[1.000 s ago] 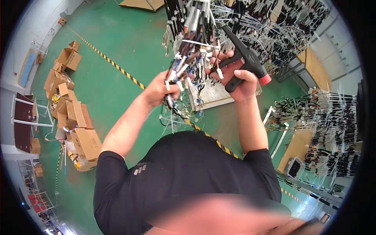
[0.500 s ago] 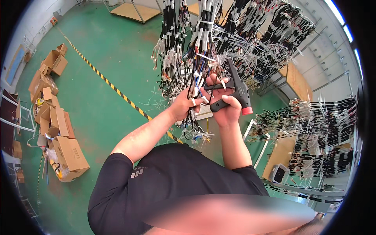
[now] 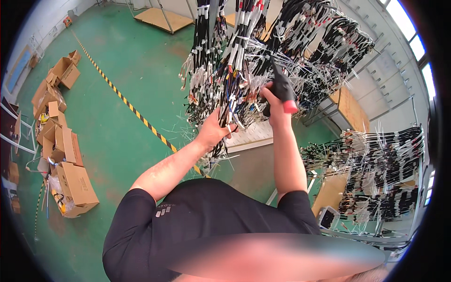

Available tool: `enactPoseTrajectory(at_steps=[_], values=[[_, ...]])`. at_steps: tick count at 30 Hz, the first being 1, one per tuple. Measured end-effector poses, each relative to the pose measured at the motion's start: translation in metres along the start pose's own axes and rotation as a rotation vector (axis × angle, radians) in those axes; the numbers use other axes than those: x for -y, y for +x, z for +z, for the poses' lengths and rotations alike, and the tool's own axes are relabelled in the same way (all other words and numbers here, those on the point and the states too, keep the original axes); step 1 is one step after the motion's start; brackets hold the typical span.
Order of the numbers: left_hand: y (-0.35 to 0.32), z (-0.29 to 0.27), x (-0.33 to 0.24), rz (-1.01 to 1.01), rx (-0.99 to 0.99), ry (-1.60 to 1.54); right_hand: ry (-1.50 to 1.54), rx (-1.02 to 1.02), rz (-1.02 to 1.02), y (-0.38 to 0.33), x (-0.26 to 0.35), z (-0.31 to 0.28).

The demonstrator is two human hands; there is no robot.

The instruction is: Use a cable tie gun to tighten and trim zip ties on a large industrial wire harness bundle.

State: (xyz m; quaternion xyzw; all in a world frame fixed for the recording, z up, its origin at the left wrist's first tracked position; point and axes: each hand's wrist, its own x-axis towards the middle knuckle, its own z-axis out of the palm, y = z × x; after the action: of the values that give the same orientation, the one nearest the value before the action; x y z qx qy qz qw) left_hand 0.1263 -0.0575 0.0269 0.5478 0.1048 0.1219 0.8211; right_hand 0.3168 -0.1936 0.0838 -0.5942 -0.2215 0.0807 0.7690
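My left hand (image 3: 212,131) is closed around the lower part of a hanging wire harness (image 3: 232,101), a bundle of black-sleeved and coloured wires with white connectors. To its right, my right hand (image 3: 277,110) grips a black cable tie gun (image 3: 281,87) with a red knob at its rear end. The tool's narrow nose points up and away, in front of other hanging harnesses (image 3: 291,35). My right fingers are partly hidden behind the tool's body. Thin white cable tie tails stick out from many of the bundles.
More harnesses (image 3: 376,164) hang on a rack at the right, near a wooden board (image 3: 331,190) and a small grey bin (image 3: 328,217). Open cardboard boxes (image 3: 77,188) line the left side. Yellow-black tape (image 3: 136,110) crosses the green floor.
My right hand, with the cable tie gun, has moved away from the left hand and the harness, and its nose now points farther up. My left hand still holds the bundle, slightly lower.
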Motion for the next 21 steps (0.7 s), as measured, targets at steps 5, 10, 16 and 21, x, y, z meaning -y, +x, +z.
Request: enactPoseTrajectory(at_steps=[5,10,16,21], values=[[-0.001,0.0,-0.003,-0.001,-0.062,0.126,0.124,0.216,0.253,0.026,-0.002,0.025],[-0.004,-0.005,-0.013,0.017,-0.041,0.196,0.24,0.201,0.28,0.028,-0.015,0.033],[0.001,-0.052,-0.036,-0.115,0.519,-0.334,0.464,0.347,0.553,0.035,-0.006,0.03],[0.033,-0.094,-0.022,-0.25,0.61,-0.387,0.496,0.309,0.578,0.03,-0.012,0.033]])
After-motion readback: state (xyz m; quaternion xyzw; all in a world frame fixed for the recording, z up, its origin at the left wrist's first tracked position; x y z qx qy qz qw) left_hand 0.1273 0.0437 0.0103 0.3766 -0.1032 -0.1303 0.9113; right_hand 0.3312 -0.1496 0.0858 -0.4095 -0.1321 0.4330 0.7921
